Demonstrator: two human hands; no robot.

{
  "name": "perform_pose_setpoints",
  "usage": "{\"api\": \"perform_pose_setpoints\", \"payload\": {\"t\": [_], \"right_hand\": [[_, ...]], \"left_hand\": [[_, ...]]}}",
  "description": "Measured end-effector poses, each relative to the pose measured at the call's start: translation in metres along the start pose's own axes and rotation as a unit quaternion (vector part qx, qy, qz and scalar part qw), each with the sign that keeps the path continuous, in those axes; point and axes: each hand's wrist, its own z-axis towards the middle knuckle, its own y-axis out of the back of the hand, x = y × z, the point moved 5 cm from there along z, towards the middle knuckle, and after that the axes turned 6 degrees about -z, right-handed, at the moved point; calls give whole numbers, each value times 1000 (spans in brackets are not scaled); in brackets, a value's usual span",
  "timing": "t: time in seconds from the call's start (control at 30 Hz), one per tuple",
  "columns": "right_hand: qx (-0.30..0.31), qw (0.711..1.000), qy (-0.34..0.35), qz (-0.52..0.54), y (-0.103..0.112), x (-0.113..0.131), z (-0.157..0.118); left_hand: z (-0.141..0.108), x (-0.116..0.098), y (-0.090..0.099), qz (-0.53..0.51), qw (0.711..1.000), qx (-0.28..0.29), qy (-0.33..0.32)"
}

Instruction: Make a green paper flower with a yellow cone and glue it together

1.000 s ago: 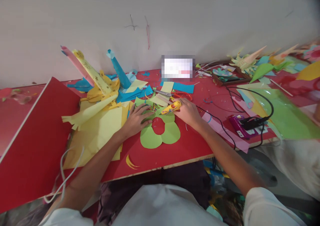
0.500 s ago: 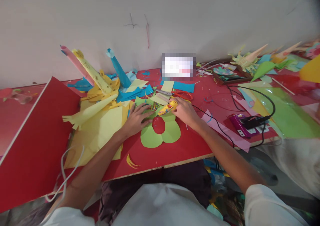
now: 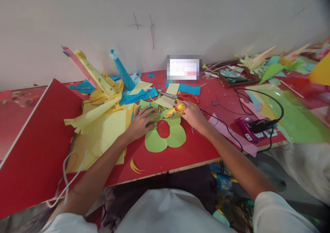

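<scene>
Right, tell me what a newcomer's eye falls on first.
Probably the light-green paper flower shape with a round hole, on the red tabletop, the left hand at its edge. Then the yellow tube-shaped tool in the right hand, and the tapered blue paper tube tilted up beyond the left hand.

Soft, dimmish light — screen bright w/ pixelation, pic edges warped, top-R dark.

Open red tabletop nearside of green flower, scissors blocking behind, blue cone back left
</scene>
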Motion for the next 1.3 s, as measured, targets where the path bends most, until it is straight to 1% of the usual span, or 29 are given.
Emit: {"api": "perform_pose_setpoints", "payload": {"t": [0.3,0.67,0.83,0.97,1.1,1.3], "right_hand": [[0,999,2,36,-2,-11,-7],[1,998,4,63,5,-14,-13],[-6,999,-3,38,7,-13,-18],[-37,999,-13,-9,13,-9,-20],[-60,998,-6,-31,19,-3,-18],[-47,998,-9,-28,17,-1,-12]], "left_hand": [[0,0,0,-6,1000,0,-3],[0,-1,2,-7,1000,-1,-4],[0,-2,2,-8,1000,4,-1],[0,-2,1,-9,1000,2,1],[0,-1,1,-5,1000,1,2],[0,-1,1,-2,1000,-2,-2]]}}
